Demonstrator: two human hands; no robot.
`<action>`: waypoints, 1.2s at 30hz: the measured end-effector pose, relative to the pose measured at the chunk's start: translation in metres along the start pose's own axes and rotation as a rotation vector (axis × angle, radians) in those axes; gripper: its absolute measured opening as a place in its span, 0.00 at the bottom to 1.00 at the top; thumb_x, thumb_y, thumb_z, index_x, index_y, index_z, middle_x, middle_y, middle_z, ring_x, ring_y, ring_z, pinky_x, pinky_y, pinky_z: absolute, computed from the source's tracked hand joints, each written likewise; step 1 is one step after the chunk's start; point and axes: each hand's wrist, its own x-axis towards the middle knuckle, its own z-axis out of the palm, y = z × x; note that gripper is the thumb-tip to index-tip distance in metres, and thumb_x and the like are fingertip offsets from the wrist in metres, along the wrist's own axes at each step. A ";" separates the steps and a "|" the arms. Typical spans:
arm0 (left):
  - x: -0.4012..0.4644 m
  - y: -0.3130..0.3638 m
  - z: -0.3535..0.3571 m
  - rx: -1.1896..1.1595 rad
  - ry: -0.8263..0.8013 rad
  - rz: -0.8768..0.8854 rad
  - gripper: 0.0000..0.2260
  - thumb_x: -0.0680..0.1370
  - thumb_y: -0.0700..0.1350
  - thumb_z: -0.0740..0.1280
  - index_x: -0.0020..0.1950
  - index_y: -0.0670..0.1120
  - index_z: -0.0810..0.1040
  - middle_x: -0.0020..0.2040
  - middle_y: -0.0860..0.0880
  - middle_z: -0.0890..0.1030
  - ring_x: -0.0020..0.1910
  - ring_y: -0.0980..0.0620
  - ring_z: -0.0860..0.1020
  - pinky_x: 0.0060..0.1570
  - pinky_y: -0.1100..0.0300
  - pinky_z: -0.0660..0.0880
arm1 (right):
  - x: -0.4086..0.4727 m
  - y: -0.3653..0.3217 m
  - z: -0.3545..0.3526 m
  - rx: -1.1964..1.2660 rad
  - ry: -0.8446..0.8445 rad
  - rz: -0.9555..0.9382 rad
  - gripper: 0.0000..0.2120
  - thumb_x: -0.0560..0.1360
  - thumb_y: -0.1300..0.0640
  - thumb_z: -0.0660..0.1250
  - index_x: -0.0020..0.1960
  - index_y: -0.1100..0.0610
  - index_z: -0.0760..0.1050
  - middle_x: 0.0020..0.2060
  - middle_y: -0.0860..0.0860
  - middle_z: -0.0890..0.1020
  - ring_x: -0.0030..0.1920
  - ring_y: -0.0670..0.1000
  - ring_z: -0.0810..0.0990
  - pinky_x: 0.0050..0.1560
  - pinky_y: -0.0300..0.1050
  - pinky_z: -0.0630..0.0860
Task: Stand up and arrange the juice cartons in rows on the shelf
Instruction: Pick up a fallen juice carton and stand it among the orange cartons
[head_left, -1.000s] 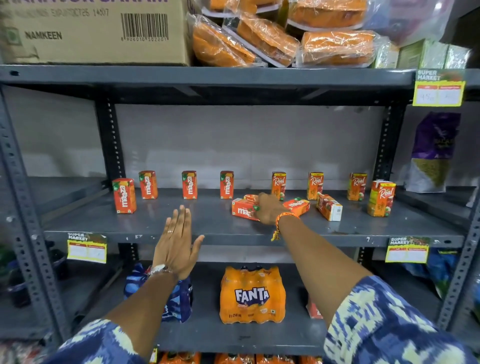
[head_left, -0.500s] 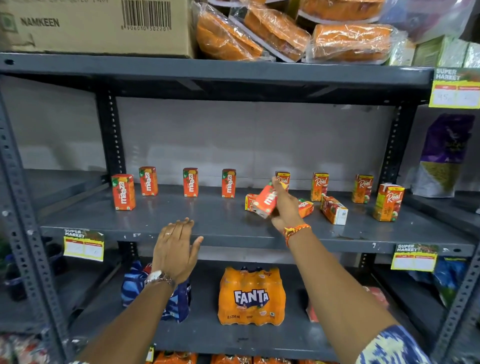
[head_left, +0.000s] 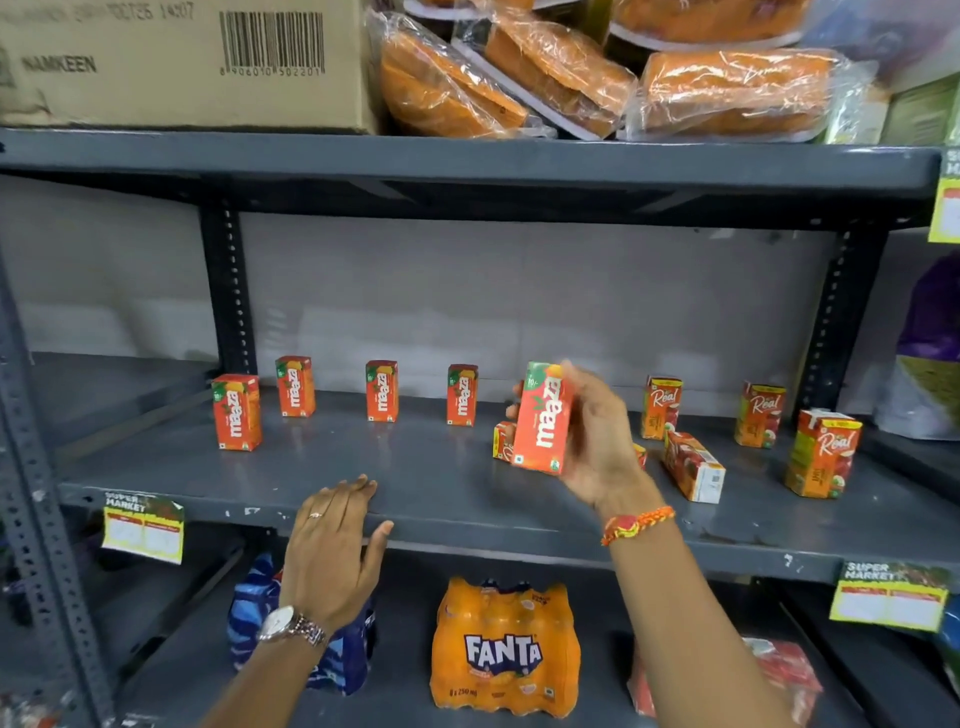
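Note:
My right hand (head_left: 597, 441) holds an orange Maaza carton (head_left: 540, 418) nearly upright above the middle of the grey shelf (head_left: 415, 493). Several Maaza cartons (head_left: 382, 391) stand upright along the back left, one more (head_left: 236, 412) further forward at the left. Real cartons (head_left: 661, 408) stand at the back right, with one (head_left: 822, 453) nearer the front. One Real carton (head_left: 693, 466) lies on its side. Another carton (head_left: 503, 440) lies behind the held one, partly hidden. My left hand (head_left: 335, 545) hovers open at the shelf's front edge.
A Fanta multipack (head_left: 504, 647) and a blue bag (head_left: 254, 603) sit on the lower shelf. A Namkeen cardboard box (head_left: 182, 62) and wrapped orange packs (head_left: 561, 73) fill the top shelf. Yellow price tags (head_left: 143, 527) hang from the shelf edge. Steel uprights (head_left: 228, 291) flank the bay.
My right hand picked a lying Maaza carton off the shelf, lifted it and turned it nearly upright. My left hand stayed open near the front edge.

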 end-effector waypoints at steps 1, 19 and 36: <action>0.000 0.000 0.001 -0.002 0.003 -0.003 0.28 0.81 0.60 0.48 0.67 0.44 0.76 0.64 0.46 0.80 0.64 0.44 0.77 0.68 0.46 0.68 | 0.003 0.001 0.000 -0.037 0.009 0.009 0.23 0.76 0.45 0.66 0.64 0.60 0.76 0.51 0.58 0.84 0.47 0.56 0.84 0.50 0.56 0.82; 0.002 -0.100 -0.011 -0.003 0.081 0.083 0.22 0.80 0.56 0.55 0.67 0.46 0.76 0.66 0.47 0.79 0.64 0.45 0.77 0.67 0.50 0.66 | 0.112 0.106 0.102 -0.269 0.054 -0.106 0.04 0.78 0.61 0.66 0.52 0.59 0.76 0.45 0.53 0.81 0.45 0.50 0.81 0.52 0.49 0.80; 0.001 -0.105 -0.008 -0.073 0.087 0.135 0.23 0.80 0.58 0.57 0.69 0.45 0.73 0.66 0.47 0.77 0.64 0.46 0.75 0.67 0.51 0.66 | 0.132 0.165 0.158 -0.569 -0.015 -0.049 0.24 0.75 0.64 0.69 0.69 0.61 0.67 0.60 0.58 0.77 0.61 0.55 0.78 0.61 0.51 0.78</action>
